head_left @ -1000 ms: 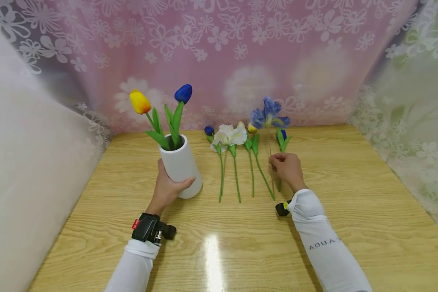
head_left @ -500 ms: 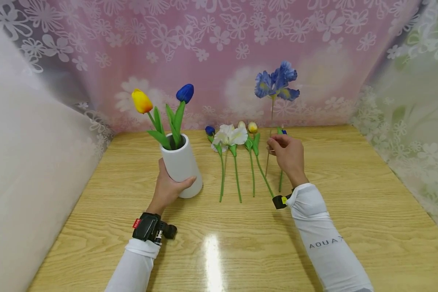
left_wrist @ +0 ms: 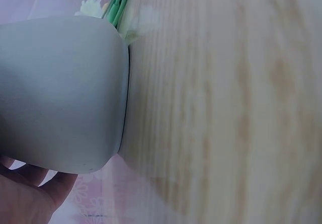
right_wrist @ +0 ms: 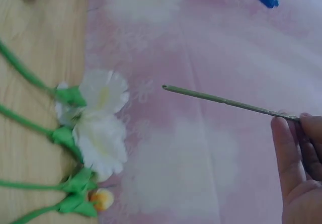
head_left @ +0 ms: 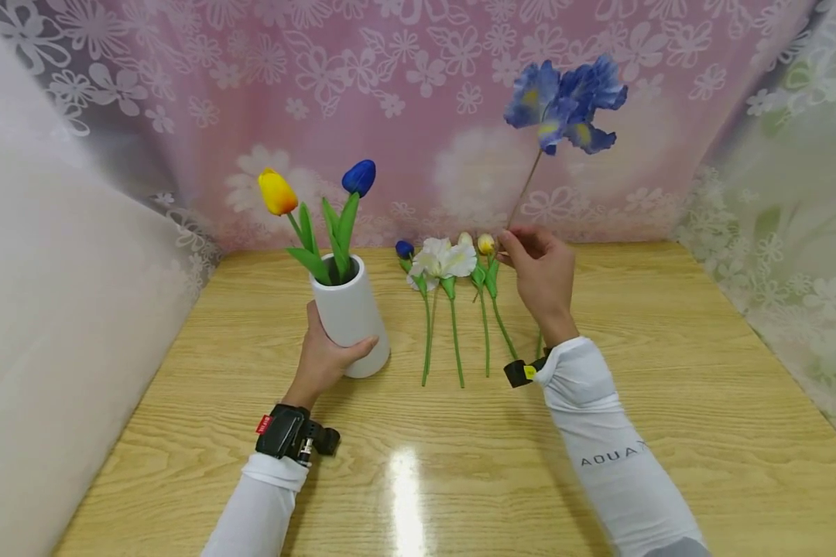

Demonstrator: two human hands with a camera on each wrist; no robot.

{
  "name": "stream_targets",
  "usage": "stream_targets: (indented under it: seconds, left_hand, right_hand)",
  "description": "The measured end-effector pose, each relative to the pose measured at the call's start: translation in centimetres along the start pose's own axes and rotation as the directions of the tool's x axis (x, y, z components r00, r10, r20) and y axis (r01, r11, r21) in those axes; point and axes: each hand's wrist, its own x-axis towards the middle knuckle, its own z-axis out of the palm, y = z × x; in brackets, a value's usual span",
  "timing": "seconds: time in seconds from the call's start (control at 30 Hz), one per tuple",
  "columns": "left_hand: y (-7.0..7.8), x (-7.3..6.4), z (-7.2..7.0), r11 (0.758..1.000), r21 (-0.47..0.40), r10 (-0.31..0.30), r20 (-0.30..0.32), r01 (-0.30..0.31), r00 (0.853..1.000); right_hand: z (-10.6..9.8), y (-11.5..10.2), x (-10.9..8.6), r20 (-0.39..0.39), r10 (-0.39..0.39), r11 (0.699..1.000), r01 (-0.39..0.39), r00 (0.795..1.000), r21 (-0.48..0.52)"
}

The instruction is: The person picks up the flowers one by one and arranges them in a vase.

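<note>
My left hand (head_left: 327, 356) grips a white vase (head_left: 351, 329) standing on the table, thumb across its front and the other fingers behind it. A yellow-orange tulip (head_left: 277, 192) and a blue tulip (head_left: 359, 179) rise from the vase mouth. My right hand (head_left: 545, 275) pinches the thin stem of a blue iris (head_left: 564, 108), raised above the table with its bloom high against the backdrop. In the right wrist view the stem's lower end (right_wrist: 201, 94) sticks out free past the fingertips. The left wrist view shows the vase wall (left_wrist: 63, 93) close up.
Between the hands, a white iris (head_left: 442, 259), a blue tulip (head_left: 405, 249) and a pale yellow tulip (head_left: 486, 245) lie on the wooden table (head_left: 460, 464), stems toward me. Another green stem (head_left: 539, 343) is partly hidden by my right wrist. A pink floral curtain (head_left: 390, 139) hangs behind.
My right hand has lifted the blue iris up off the table, its bloom rising and tilting to the right. My left hand and the vase have stayed in place.
</note>
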Motion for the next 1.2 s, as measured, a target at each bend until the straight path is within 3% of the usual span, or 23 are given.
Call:
stream_targets:
  seconds: [0.17,0.43,0.6,0.67,0.83,1.07,1.2]
  left_hand:
    - [0.0,-0.1,-0.2,1.000,0.016,-0.007,-0.001,0.007,1.000]
    - [0.5,-0.1,-0.4,1.000,0.000,-0.025,0.016,0.025,1.000]
    - [3.1,-0.6,-0.3,0.999,0.000,-0.043,0.035,0.043,0.998]
    - [3.9,-0.8,-0.3,0.999,0.002,-0.041,0.037,0.041,0.998]
    - [3.9,-0.8,-0.3,0.999,-0.007,-0.039,0.040,0.039,0.998]
    - [0.4,0.0,-0.1,1.000,0.003,-0.007,0.019,0.007,1.000]
    - [0.2,-0.1,-0.2,1.000,0.016,-0.003,0.006,0.003,1.000]
  right_hand:
    - [2.5,-1.8,0.5,-0.013,-0.159,0.981,0.160,0.987,0.106]
    - [6.6,-4.8,0.7,0.020,-0.240,0.952,0.231,0.971,0.201]
    - [8.4,-5.8,0.7,0.044,-0.330,0.926,0.314,0.943,0.209]
    - [9.0,-6.0,0.7,0.054,-0.331,0.925,0.313,0.942,0.215]
    - [10.4,-6.2,0.3,0.100,-0.311,0.931,0.282,0.945,0.230]
    - [12.0,-6.4,-0.6,0.181,-0.214,0.958,0.170,0.960,0.230]
    - [12.8,-6.1,-1.1,0.221,-0.162,0.978,0.126,0.962,0.167]
